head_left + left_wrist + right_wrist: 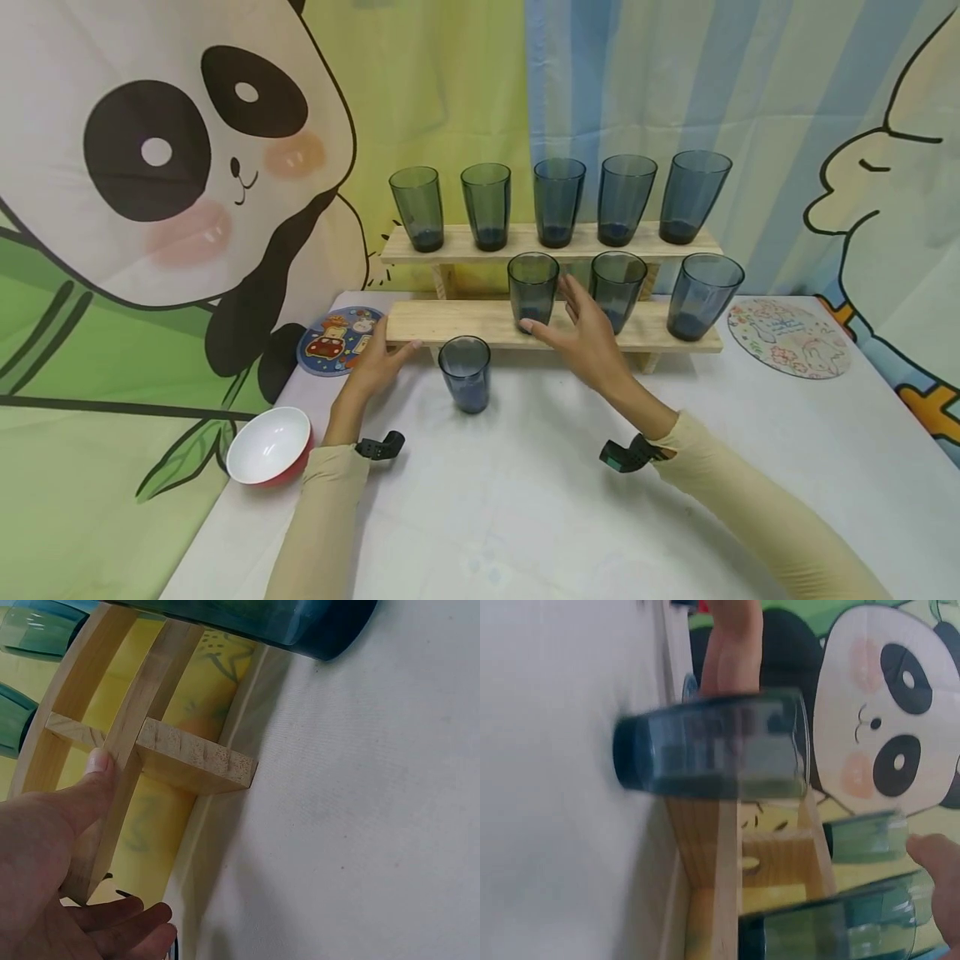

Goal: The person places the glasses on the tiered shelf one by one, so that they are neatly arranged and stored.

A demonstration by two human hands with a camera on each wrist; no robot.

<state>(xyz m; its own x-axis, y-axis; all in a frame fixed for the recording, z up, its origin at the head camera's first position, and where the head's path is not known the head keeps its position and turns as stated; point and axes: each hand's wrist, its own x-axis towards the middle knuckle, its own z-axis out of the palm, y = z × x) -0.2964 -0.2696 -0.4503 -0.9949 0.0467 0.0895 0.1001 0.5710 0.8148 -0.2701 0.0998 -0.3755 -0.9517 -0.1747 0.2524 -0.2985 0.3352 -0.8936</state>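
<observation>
A two-tier wooden stand [453, 321] holds blue-grey drinking glasses. My left hand [378, 364] grips the left end of its lower board; in the left wrist view the thumb [97, 769] presses on the board's edge while the other fingers show by its end. My right hand [588, 337] is spread around the right side of the leftmost lower-board glass [533, 287], its thumb overlapping the glass's lower front in the head view. On the table in front of the stand, one glass [465, 375] stands upright between my hands.
Five glasses line the upper board, including a middle glass [558, 204]. Two more lower-board glasses [617, 287] stand right of my right hand. A white-and-red bowl [270, 446] sits at left. Round patterned mats [787, 337] flank the stand; printed curtains [450, 83] hang behind.
</observation>
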